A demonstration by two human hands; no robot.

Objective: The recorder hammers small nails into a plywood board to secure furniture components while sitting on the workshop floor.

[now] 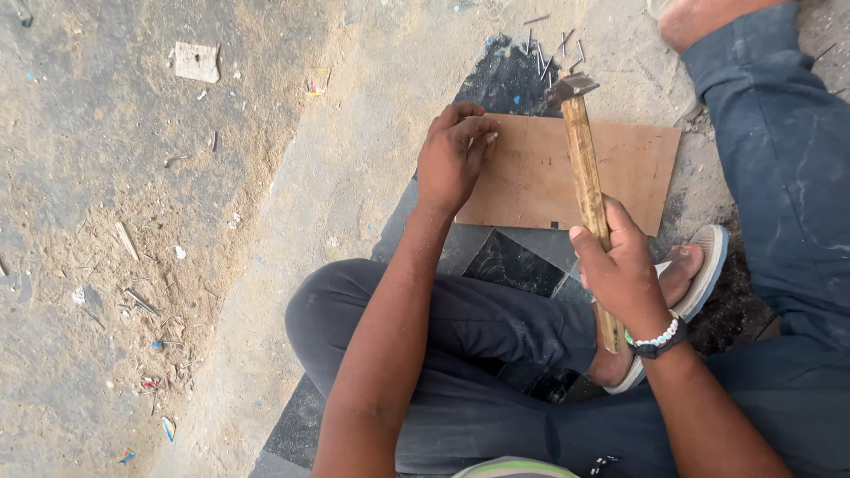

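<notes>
A flat brown board (567,177) lies on the ground in front of the seated person, partly over a dark stone slab (509,261). The left hand (452,159) rests on the board's left edge, its fingers (474,133) pressed together and pinching a small nail (490,137) whose tip meets the board near the upper left corner. The right hand (624,270) is closed around the lower part of a hammer (584,177), thumb along the wooden handle, fingers wrapped tight. The handle runs up across the board, and the metal head hangs just past the board's far edge, well to the right of the nail and apart from it. A beaded bracelet (657,336) and a dark band sit on the right wrist.

Beyond the board's far edge a small scatter of loose nails (553,49) lies on another dark patch of slab. The person sits cross-legged in dark grey trousers (460,336), with one foot in a pale sandal (699,274) just beside the board's lower right corner, under the right hand. Another leg in blue trousers (779,159) lies along the right side, its bare foot at the top edge of the view. To the left, the sandy concrete ground (133,221) is strewn with small bits of wood, scraps and a pale square piece (197,62).
</notes>
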